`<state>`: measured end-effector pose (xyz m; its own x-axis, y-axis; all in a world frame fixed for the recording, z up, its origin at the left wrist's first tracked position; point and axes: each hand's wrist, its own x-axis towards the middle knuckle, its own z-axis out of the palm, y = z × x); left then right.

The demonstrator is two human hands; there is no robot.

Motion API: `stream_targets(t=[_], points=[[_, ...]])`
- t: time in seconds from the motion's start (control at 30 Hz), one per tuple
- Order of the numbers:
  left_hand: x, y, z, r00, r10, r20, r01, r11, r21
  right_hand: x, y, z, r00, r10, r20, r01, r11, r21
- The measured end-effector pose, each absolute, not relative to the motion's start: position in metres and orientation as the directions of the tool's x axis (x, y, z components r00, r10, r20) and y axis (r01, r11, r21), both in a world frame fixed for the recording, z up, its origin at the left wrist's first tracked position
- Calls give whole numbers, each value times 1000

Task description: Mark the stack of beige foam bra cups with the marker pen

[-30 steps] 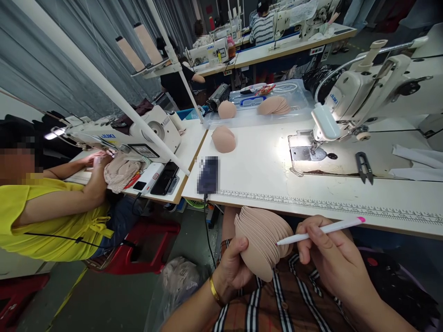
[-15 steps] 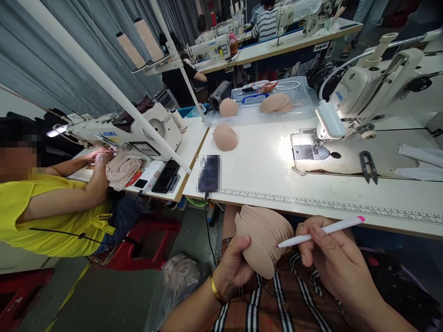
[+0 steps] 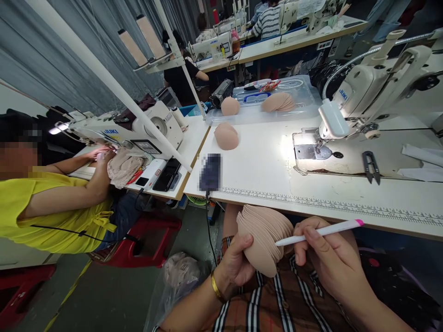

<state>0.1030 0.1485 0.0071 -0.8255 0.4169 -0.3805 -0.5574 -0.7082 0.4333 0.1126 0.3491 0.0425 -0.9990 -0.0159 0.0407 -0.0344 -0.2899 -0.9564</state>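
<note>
A fanned stack of beige, rounded fabric pads (image 3: 265, 235) is in my left hand (image 3: 237, 260), the thumb pressing on the front piece. The stack is over my lap, just below the table's front edge. My right hand (image 3: 327, 249) grips a white marker pen (image 3: 321, 232) with a pink end. Its tip is at the stack's right edge; whether it touches is too fine to tell. On the table another small group of beige pads (image 3: 226, 136) lies beyond a blurred dark device (image 3: 210, 172).
A sewing machine (image 3: 367, 92) stands at the right, with thread snips (image 3: 371, 167) on its bed. Behind is a clear plastic tray (image 3: 311, 94) holding more pads. A printed ruler (image 3: 311, 203) runs along the table edge. At left a person in yellow (image 3: 58, 203) works at another machine.
The pen has shifted slightly left along the edge of the stack, its tip a little higher. My left hand keeps the stack almost still. The whole view has tilted slightly.
</note>
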Motion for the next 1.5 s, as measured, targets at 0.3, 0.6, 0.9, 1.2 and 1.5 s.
stream_targets(t=[0.3, 0.6, 0.9, 1.2, 1.5], points=[[102, 146, 8, -819, 419, -392, -566, -702, 434, 111, 354, 42, -998, 70, 2, -23, -310, -950], [105, 147, 3, -829, 395, -396, -549, -712, 439, 114, 351, 38, -1000, -16, 12, -7, -320, -947], [104, 151, 8, -834, 381, -400, -538, -724, 432, 117, 344, 51, -999, 4, -51, 48, -266, -963], [104, 149, 9, -821, 380, -425, -552, -717, 425, 120, 347, 49, -999, 32, -32, 23, -245, -969], [103, 154, 13, -821, 375, -432, -551, -720, 422, 117, 347, 37, -997, -72, -19, 42, -327, -944]])
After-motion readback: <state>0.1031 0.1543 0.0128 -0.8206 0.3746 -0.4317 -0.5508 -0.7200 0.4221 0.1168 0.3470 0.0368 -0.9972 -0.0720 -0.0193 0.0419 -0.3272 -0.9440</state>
